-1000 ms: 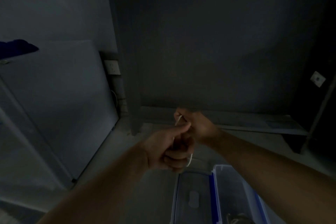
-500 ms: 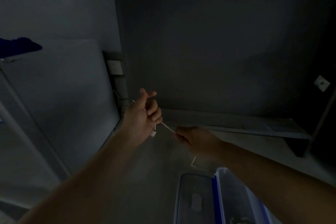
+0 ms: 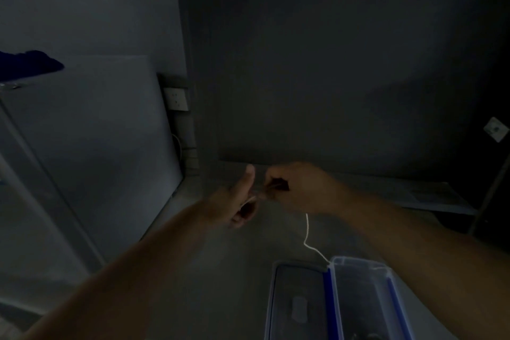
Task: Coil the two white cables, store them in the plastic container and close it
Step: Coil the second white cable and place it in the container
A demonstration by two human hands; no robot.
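Both hands are raised above the grey table (image 3: 209, 279), winding a thin white cable (image 3: 307, 232). The left hand (image 3: 237, 201) has its thumb stuck up and its fingers curled around what looks like a few turns of the cable, so I judge its grip narrow and holding the coil, though blur and poor light hide the loops themselves. The right hand (image 3: 300, 188) pinches the cable between its fingertips, just beside the left thumb. From under the right hand the loose tail drops down and kinks toward the near corner of the clear plastic container with blue trim (image 3: 358, 298), which stands open on the table below, its transparent lid (image 3: 298, 303) lying flat to its left. Something dim lies at the bottom of the container; whether it is the second cable I cannot tell.

The step in hand appears to be wrapping the first cable, with storing and closing not yet done.

To do it well, each turn should land beside the last on the left fingers at even, light tension (a tight wrap would kink so thin a wire). The right hand should let the cable slide through its pinch rather than drag it. The tail may snag on the container rim, so lift it clear before pulling.
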